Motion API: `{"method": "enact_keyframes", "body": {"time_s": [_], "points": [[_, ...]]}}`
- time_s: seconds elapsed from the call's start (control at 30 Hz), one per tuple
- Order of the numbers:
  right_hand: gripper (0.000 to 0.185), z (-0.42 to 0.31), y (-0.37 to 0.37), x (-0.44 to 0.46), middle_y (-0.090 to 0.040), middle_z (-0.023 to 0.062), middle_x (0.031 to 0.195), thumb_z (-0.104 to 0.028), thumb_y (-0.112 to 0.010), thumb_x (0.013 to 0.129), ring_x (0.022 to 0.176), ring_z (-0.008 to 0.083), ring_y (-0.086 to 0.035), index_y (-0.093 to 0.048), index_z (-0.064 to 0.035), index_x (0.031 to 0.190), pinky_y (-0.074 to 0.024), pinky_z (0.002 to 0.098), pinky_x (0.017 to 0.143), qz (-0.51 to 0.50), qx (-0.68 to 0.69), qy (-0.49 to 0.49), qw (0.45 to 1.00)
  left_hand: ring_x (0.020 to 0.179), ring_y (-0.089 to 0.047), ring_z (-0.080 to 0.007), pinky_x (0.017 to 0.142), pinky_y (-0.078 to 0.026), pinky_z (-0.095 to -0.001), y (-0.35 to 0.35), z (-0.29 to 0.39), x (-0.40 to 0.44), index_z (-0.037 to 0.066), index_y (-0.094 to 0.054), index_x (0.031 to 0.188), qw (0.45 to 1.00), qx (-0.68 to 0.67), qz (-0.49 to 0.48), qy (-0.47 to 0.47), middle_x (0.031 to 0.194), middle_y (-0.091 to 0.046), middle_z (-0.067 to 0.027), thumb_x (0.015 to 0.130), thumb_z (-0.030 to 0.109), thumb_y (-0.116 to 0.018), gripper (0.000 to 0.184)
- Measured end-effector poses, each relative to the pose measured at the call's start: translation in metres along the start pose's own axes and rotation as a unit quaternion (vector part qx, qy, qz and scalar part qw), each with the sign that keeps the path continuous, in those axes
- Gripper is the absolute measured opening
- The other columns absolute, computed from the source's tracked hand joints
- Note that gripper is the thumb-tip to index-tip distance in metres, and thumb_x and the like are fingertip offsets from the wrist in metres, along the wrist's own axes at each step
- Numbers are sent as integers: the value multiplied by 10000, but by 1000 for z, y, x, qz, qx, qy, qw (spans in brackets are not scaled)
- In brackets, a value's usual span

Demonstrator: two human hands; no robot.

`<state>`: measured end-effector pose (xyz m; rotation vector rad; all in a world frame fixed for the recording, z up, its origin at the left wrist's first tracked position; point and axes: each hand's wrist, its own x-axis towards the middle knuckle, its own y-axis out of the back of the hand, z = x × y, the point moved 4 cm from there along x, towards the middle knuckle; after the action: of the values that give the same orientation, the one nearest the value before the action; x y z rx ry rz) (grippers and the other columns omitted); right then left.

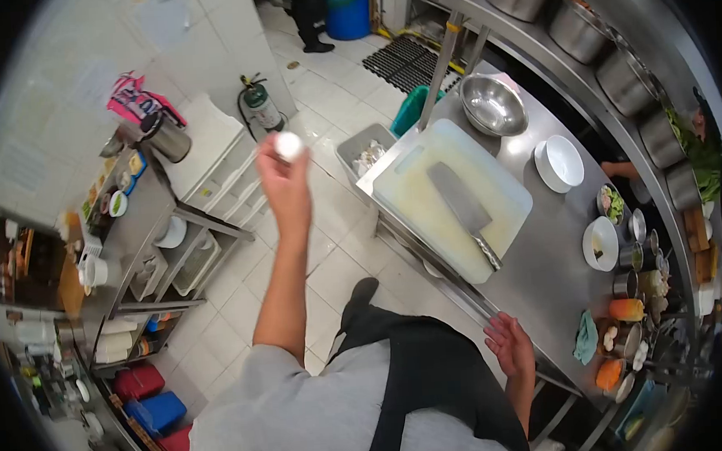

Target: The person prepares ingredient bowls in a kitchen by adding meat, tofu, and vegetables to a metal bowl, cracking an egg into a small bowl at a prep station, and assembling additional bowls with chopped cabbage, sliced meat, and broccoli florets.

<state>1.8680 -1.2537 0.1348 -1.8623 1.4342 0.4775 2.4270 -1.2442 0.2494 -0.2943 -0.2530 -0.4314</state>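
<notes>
My left hand [287, 184] is stretched out ahead over the tiled floor, its fingers closed around a small white round thing [288, 146], whose kind I cannot make out. My right hand [510, 347] hangs beside the front edge of the steel table [536, 290], its fingers loosely bent and apart, with nothing in them. On the table lies a pale cutting board [408, 186], and across it rests a wide-bladed cleaver [460, 202] with its handle toward me. A grey bin [347, 154] with pale scraps stands past the board's far left corner.
Behind the board are a steel bowl [494, 108] and white bowls [559, 164]. A teal cloth [586, 338] and several ingredient containers line the right side. At left stand a white drawer unit [229, 171] and a steel counter [133, 233]. A fire extinguisher [263, 108] and another person's legs [309, 16] appear ahead.
</notes>
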Motion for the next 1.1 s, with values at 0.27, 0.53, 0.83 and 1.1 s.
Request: {"method": "enact_keyframes", "body": {"time_s": [0.27, 0.53, 0.83, 1.1], "points": [[607, -2, -10, -12, -520, 141, 1423, -411, -620, 995, 1143, 304, -634, -436, -89, 1476, -541, 453, 908, 3, -17, 39, 999, 1382, -412, -326, 1175, -292, -447, -38, -213, 57, 1, -297, 1531, 954, 267, -131, 27, 1486, -423, -245, 826, 266, -806, 909], [941, -73, 144, -107, -235, 203, 1638, -477, -719, 893, 1377, 312, -453, -198, -181, 1619, -566, 420, 897, 386, -227, 64, 892, 1374, -404, -387, 1029, -413, -600, 128, -259, -117, 269, -182, 1606, 795, 321, -140, 496, 1555, -394, -154, 891, 304, -724, 898], [722, -93, 409, 1, -550, 261, 1396, -541, -601, 939, 1296, 444, -510, -490, -43, 1451, -416, 509, 1086, 471, -547, 190, 665, 1121, -611, -249, 907, -490, -413, 104, -120, -193, 131, -537, 1427, 731, 322, -357, 484, 1321, -610, -58, 963, 394, -636, 542], [545, -59, 221, 87, -709, 207, 1030, -422, -539, 1004, 961, 360, -691, -613, 57, 1254, -533, 459, 818, 312, -285, 202, 883, 1034, -690, -250, 909, -550, -362, -30, -64, -293, 84, -392, 1526, 710, 149, -494, 480, 1462, -492, -123, 1016, 411, -568, 631]]}}
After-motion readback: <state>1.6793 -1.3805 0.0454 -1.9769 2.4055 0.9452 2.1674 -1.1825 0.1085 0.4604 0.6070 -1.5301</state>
